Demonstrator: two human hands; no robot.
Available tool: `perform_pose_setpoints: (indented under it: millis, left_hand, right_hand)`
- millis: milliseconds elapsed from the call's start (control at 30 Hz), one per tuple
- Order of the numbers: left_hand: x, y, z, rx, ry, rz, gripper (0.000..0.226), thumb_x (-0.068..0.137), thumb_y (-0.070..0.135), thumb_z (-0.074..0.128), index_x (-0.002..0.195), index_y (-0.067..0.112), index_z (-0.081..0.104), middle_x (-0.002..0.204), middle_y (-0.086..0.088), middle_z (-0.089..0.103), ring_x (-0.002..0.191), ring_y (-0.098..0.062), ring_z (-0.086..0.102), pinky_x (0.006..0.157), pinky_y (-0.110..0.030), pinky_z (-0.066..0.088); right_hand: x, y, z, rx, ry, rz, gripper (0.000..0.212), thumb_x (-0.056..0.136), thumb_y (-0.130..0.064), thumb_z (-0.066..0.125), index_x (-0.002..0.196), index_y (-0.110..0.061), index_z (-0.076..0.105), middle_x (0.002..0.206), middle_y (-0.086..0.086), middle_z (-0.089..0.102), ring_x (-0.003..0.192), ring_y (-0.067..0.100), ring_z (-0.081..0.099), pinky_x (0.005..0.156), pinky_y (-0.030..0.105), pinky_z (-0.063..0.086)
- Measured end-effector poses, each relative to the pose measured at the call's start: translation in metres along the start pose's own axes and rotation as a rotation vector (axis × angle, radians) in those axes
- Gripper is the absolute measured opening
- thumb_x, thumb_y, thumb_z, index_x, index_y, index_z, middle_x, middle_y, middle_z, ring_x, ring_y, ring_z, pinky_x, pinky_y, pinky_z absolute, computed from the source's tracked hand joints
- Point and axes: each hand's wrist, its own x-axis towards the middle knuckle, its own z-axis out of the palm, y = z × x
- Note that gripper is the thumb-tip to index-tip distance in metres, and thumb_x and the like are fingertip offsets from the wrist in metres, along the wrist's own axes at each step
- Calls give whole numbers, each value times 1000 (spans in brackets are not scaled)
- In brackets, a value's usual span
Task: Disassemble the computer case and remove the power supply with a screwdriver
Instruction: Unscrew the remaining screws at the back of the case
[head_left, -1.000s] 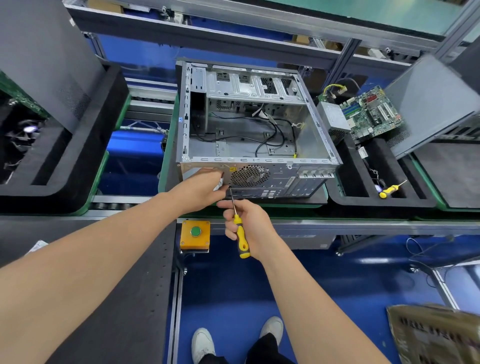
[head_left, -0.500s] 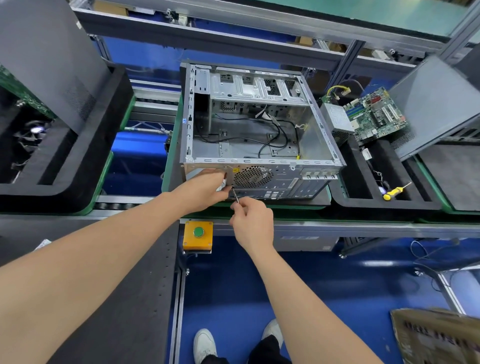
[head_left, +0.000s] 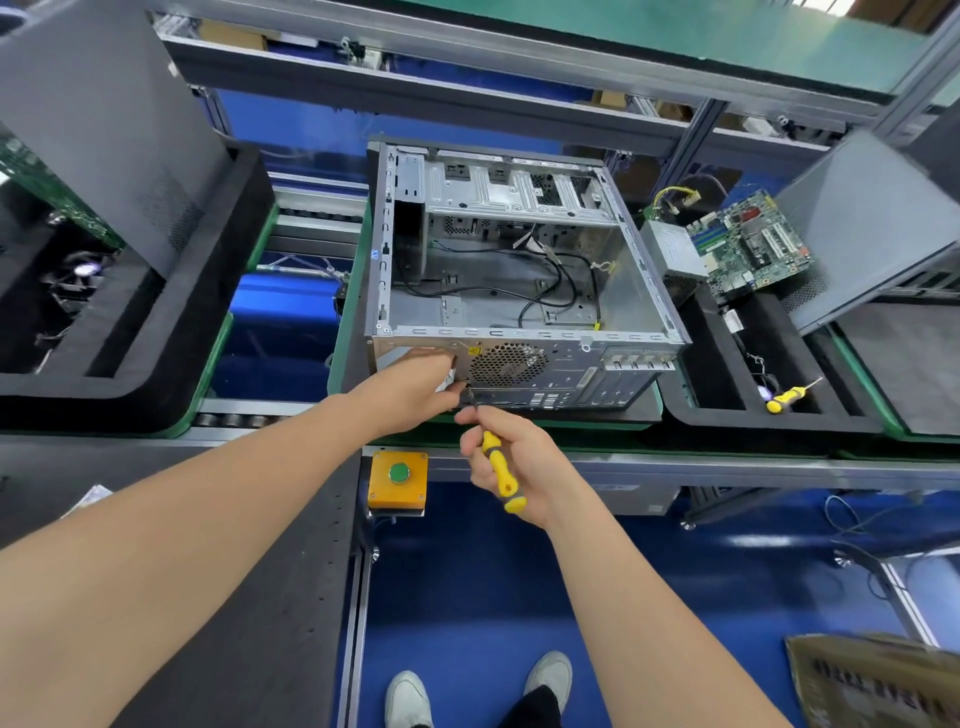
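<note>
An open silver computer case (head_left: 634, 291) lies on its side on the conveyor, its rear panel with a round fan grille (head_left: 506, 364) facing me. Black cables lie loose inside it. My left hand (head_left: 415, 387) is against the rear panel left of the grille, its fingertips curled at the spot where the tool tip meets the panel. My right hand (head_left: 511, 457) grips a yellow-handled screwdriver (head_left: 501, 470), its thin shaft pointing up-left to the panel beside my left fingertips. A grey power supply (head_left: 672, 249) sits in the tray right of the case.
A green motherboard (head_left: 748, 244) leans beside the power supply. A second yellow screwdriver (head_left: 787, 397) lies in the black foam tray (head_left: 691, 410) on the right. A grey side panel (head_left: 872, 218) leans far right, another case stands far left. An orange button box (head_left: 397, 478) sits below the conveyor.
My right hand drew back from the panel and turned, so the yellow handle shows again in its palm. The left hand stayed against the rear panel.
</note>
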Motion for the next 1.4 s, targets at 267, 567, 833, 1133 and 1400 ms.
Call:
perform_pose_setpoints:
  millis: [267, 567, 833, 1133, 1400]
  left_hand:
    - [1, -3, 3, -27, 17, 28, 13, 102, 34, 55, 99, 21, 56, 83, 9, 56, 76, -11, 54, 62, -24, 36]
    - [3, -6, 6, -36, 14, -2, 25, 100, 36, 56, 111, 14, 62, 96, 2, 63, 81, -13, 57, 68, -26, 43]
    - [2, -2, 1, -36, -14, 11, 20, 101, 34, 55, 110, 17, 61, 94, 2, 63, 81, -13, 58, 70, -27, 47]
    - [1, -1, -1, -22, -10, 19, 21, 102, 33, 55, 109, 15, 61, 101, -2, 66, 89, -18, 61, 81, -35, 51]
    - [1, -2, -2, -37, -18, 9, 24, 101, 35, 55, 113, 15, 60, 102, -1, 65, 87, -16, 58, 77, -31, 48]
  right_hand:
    - [2, 19, -1, 579, -264, 87, 28, 113, -26, 44, 109, -8, 66, 50, -4, 44, 29, 8, 38, 31, 22, 28]
    - [1, 19, 16, -1110, 481, -353, 20, 111, -34, 41, 100, -21, 51, 61, -3, 54, 49, 18, 47, 51, 32, 36]
    - [5, 30, 17, -1122, 578, -384, 26, 107, -43, 40, 98, -29, 59, 62, -1, 62, 60, 28, 64, 60, 37, 48]
    - [3, 16, 3, 434, -100, 58, 21, 105, -22, 51, 109, -8, 67, 60, -4, 45, 35, 9, 36, 39, 22, 28]
    - [2, 17, 10, -139, 145, -153, 26, 112, -22, 43, 111, -8, 66, 61, 4, 54, 33, 14, 36, 36, 25, 32]
